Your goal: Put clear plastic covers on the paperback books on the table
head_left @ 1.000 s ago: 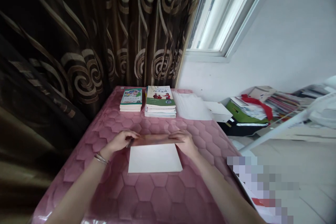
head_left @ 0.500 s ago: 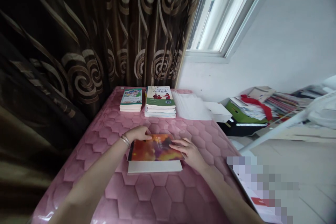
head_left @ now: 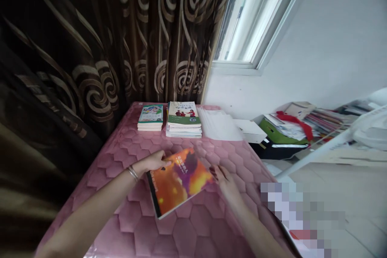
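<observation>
An orange and purple book [head_left: 181, 181] is seen closed, cover up, in the middle of the frame, a little below centre. It is turned at a slant, with its dark spine strip set toward the lower left. White lettering is printed on the cover. Whether the book is rested on the pink quilted surface [head_left: 181, 242] or raised slightly above it cannot be told.

The book's upper left edge is gripped by the left hand [head_left: 155, 160], with the thumb laid on the cover. A bracelet [head_left: 132, 172] is worn on that wrist. The right hand [head_left: 223, 177] is held at the book's right corner with its fingers extended and somewhat blurred; whether the corner is pinched by it cannot be told.

Above the hands, near the far edge of the surface, a short stack of small books [head_left: 150, 117] is placed left of centre. Just to its right, a taller stack of books [head_left: 184, 119] is topped by a green and white cover. Beside that, whitish sheets [head_left: 219, 125] are laid, and a white box [head_left: 250, 131] is set at their right. The upper left of the frame is filled by a dark patterned curtain [head_left: 136, 28].
</observation>
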{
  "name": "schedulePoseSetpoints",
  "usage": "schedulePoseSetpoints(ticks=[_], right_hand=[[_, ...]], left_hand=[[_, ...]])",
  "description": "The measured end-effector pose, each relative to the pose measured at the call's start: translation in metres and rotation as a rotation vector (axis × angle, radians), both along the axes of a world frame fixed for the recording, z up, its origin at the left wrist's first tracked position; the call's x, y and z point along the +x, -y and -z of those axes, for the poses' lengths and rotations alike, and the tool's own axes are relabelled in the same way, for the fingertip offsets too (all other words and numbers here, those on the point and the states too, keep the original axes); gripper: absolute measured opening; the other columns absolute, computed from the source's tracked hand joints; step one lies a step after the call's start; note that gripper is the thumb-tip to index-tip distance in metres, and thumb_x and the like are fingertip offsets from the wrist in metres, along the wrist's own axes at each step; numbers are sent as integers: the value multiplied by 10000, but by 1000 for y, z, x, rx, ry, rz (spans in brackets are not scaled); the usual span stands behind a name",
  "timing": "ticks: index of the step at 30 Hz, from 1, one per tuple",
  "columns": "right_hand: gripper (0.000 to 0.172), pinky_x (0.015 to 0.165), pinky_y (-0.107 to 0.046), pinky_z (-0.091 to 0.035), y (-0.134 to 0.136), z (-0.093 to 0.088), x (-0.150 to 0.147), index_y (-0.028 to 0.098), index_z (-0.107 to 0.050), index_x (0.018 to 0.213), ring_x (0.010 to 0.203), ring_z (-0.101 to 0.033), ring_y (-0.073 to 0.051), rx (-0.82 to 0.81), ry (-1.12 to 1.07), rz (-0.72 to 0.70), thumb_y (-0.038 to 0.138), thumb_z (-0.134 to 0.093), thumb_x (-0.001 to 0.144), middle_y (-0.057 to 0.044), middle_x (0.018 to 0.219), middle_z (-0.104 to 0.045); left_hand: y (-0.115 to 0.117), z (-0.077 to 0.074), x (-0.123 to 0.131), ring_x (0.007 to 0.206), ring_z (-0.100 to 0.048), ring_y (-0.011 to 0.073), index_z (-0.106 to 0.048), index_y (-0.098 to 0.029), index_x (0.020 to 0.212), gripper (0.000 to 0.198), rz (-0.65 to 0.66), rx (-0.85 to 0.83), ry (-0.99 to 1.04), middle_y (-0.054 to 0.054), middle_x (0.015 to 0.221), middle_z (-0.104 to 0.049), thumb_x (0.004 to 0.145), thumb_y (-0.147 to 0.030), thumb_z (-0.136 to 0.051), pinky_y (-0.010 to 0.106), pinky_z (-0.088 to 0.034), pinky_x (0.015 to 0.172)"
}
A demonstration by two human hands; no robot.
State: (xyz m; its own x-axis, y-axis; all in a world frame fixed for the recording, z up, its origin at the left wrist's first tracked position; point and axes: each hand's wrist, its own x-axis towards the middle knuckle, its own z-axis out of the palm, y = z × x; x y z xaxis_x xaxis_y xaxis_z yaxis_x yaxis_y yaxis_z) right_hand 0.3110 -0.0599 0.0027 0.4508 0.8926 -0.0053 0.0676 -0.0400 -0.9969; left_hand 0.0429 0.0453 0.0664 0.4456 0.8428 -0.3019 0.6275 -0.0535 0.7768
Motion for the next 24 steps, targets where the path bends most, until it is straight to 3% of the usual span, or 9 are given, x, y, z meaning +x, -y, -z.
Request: schedulePoseSetpoints(ticks=[3,5,10,13,16,19,22,24], right_hand=[[446,715,-374,-569,-19,-3,-11,196,-629,937,812,-681,-242,-54,-161,-61,571,-597,698,-93,966,-700],[461,721,-374,-564,-30,-6,-22,188,-625,943,794,-680,-234,-62,-188,-84,573,-604,690,-100,978,-695],[406,796,-373,-531,-46,-22,-49,205,-630,995,931,-654,-247,-55,76,-206,530,-533,773,-78,987,-699],[407,812,-362,-524,-55,-27,-61,228,-574,1152,934,-656,-227,-17,213,-273,369,-552,772,-50,990,-702],[498,789,-354,-531,-61,-23,-66,231,-492,1269,845,-674,-197,-16,313,-348,243,-511,772,-35,935,-705],[465,789,-352,-530,-62,-14,-64,211,-531,1240,817,-675,-194,-59,414,-396,217,-498,776,-51,938,-704],[407,796,-353,-527,-57,-11,-60,209,-589,1192,832,-676,-204,-43,512,-450,233,-488,799,-62,964,-709],[385,808,-347,-523,-52,-14,-57,230,-608,1183,870,-673,-208,-19,595,-479,235,-471,823,-57,996,-711]], left_hand=[[15,13,-5,536,-513,110,-507,-162,813,237,-386,-115,137,-38,605,-530,745,-354,-628,209,-397,498],[24,21,-6,538,-534,125,-515,-158,844,220,-529,-137,132,-27,591,-531,800,-366,-573,226,-414,506],[41,28,-6,669,-619,198,-528,-123,914,290,-654,-87,39,57,683,-594,867,-404,-472,283,-469,574],[50,21,-4,888,-630,268,-543,-61,996,313,-665,-13,-25,178,916,-625,865,-339,-480,336,-487,717],[62,13,0,1189,-482,318,-489,-55,1187,397,-569,312,-220,242,1287,-468,844,-255,-500,418,-419,933],[77,10,8,1316,-349,308,-463,-137,1295,436,-221,630,-413,166,1434,-373,888,-287,-417,497,-301,1058],[91,15,21,1396,-214,271,-383,-165,1387,517,100,665,-417,105,1508,-295,911,-367,-370,491,-203,1125],[98,21,30,1414,-161,265,-304,-166,1434,580,203,665,-416,93,1534,-232,911,-411,-360,503,-158,1139]])
